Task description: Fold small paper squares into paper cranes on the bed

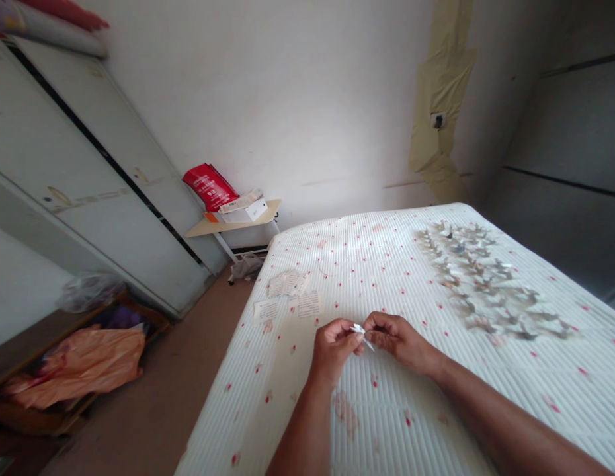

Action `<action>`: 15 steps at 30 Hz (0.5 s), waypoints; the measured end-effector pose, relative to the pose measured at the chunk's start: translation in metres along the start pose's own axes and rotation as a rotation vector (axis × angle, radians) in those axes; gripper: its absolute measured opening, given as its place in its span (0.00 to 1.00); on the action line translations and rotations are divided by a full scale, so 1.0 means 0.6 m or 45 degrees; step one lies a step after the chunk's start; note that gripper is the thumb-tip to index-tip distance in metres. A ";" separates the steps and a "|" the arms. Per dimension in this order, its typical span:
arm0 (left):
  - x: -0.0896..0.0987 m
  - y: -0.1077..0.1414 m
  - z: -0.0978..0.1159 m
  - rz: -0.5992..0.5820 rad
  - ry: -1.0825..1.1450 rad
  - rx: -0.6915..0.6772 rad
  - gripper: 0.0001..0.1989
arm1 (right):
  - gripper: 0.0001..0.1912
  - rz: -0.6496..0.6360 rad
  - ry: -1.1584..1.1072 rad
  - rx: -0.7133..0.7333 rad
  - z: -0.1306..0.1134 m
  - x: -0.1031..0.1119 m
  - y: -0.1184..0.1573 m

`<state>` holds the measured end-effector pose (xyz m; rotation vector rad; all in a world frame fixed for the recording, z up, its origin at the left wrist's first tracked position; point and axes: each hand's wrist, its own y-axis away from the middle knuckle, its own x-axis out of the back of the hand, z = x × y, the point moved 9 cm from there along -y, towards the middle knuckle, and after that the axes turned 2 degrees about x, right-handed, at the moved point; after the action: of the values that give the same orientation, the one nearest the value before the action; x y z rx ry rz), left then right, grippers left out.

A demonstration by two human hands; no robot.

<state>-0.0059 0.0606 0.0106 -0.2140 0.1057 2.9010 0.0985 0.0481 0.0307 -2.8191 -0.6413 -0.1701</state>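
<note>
Above the near part of the bed, my left hand and my right hand meet at a small white folded paper. Both pinch it between thumb and fingers, and a thin pointed end sticks out below. Fingers cover much of it, so its full shape is hidden. Ahead and left of my hands lie printed paper pieces, some loosely overlapping. On the right side of the bed, several small folded paper cranes stand in rows.
A white ribbed bedspread with red dots covers the bed. Behind its far left corner is a small table with a red bag and a white box. Wardrobes line the left; an orange plastic bag lies on a low wooden unit.
</note>
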 end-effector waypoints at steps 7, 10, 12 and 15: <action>0.003 0.001 0.003 0.059 -0.098 -0.061 0.11 | 0.13 0.053 0.169 0.028 -0.012 0.003 -0.001; 0.007 0.005 0.007 0.136 -0.157 -0.118 0.10 | 0.12 0.122 0.283 0.043 -0.016 0.005 -0.001; 0.010 0.008 0.010 0.199 -0.193 -0.161 0.09 | 0.11 0.212 0.385 0.028 -0.014 0.010 0.000; 0.012 0.010 0.010 0.254 -0.210 -0.188 0.09 | 0.11 0.286 0.382 -0.007 -0.003 0.015 0.000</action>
<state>-0.0148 0.0570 0.0160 0.0133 -0.1228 3.1127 0.1063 0.0516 0.0339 -2.7630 -0.2564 -0.5391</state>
